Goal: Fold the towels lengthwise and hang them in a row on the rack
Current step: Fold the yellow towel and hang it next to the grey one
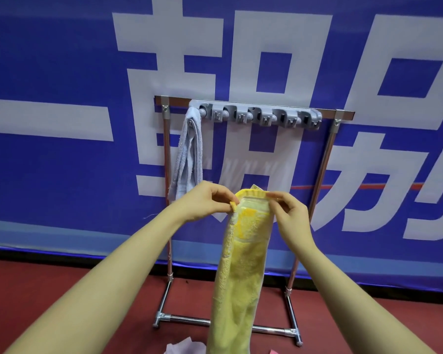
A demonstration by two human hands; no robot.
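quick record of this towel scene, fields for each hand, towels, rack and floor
left hand: pinches the yellow towel's top left corner
right hand: pinches its top right corner
yellow towel: folded narrow, hanging from both hands
blue towel: hung at the left end of the rack
grey clip bar: other holders empty
floor: pink cloth at bottom edge

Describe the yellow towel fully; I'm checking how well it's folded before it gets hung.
The yellow towel is terry cloth, folded into a long narrow strip hanging straight down in front of the rack. The left hand and right hand pinch its top corners. A small label shows at the top edge. Its lower end runs out of view.
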